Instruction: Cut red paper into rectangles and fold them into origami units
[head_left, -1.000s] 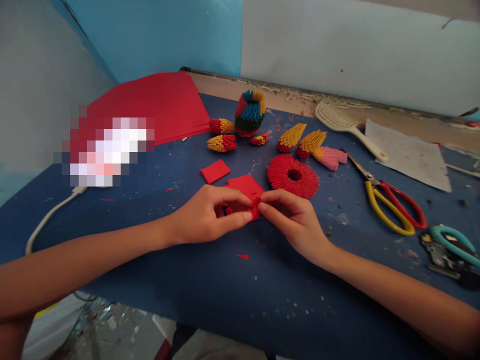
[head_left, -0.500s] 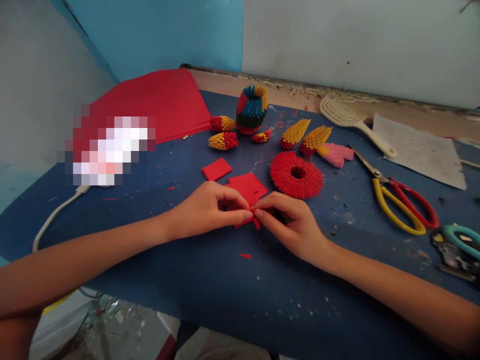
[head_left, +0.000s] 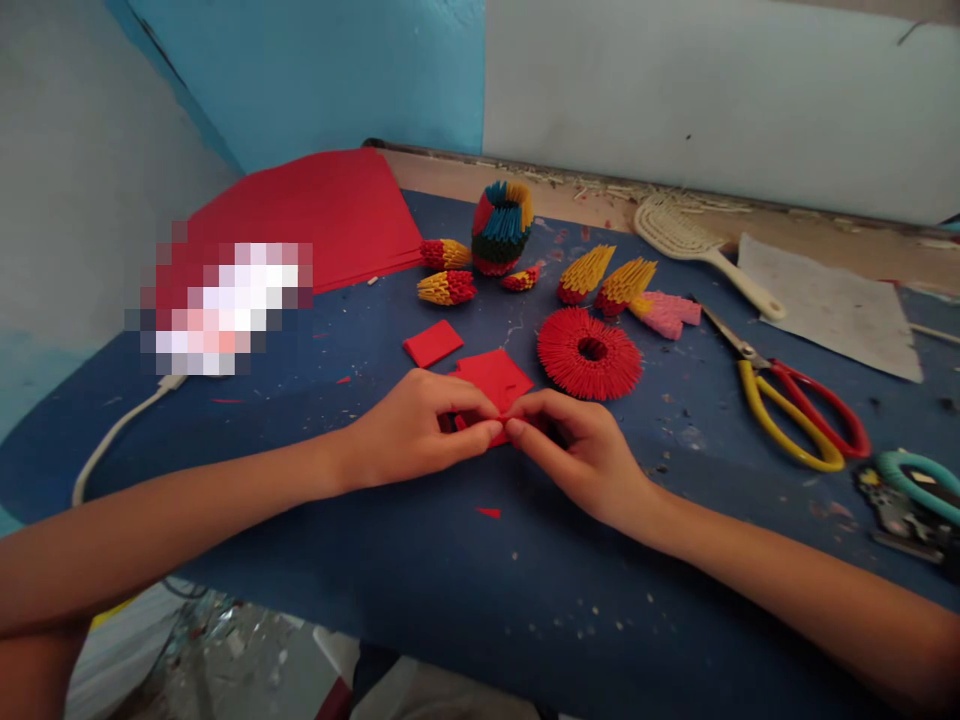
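Observation:
Fingertip to fingertip, my left hand (head_left: pixel 427 420) and my right hand (head_left: pixel 577 440) pinch a small strip of red paper (head_left: pixel 504 421) between them. Most of the strip is hidden by the fingers. Just beyond it lie several small red paper pieces (head_left: pixel 491 370) in a loose pile. A neat stack of red paper rectangles (head_left: pixel 433 344) rests a little farther left. Behind my right hand sits a red ring of folded paper pieces (head_left: pixel 559 352) with a hole in its middle.
Scissors (head_left: pixel 750 355) with yellow and red handles lie at the right, near a turquoise-handled tool (head_left: pixel 919 480). Behind stand a multicoloured folded-paper vase (head_left: pixel 502 240) and red-yellow paper cones (head_left: pixel 626 285). A hairbrush (head_left: pixel 682 230) and large red sheets (head_left: pixel 322 200) lie at the back.
The red strip's loose end, which hung below the fingertips, no longer shows there. Both hands stay pinched together in nearly the same place. The whole view has shifted slightly.

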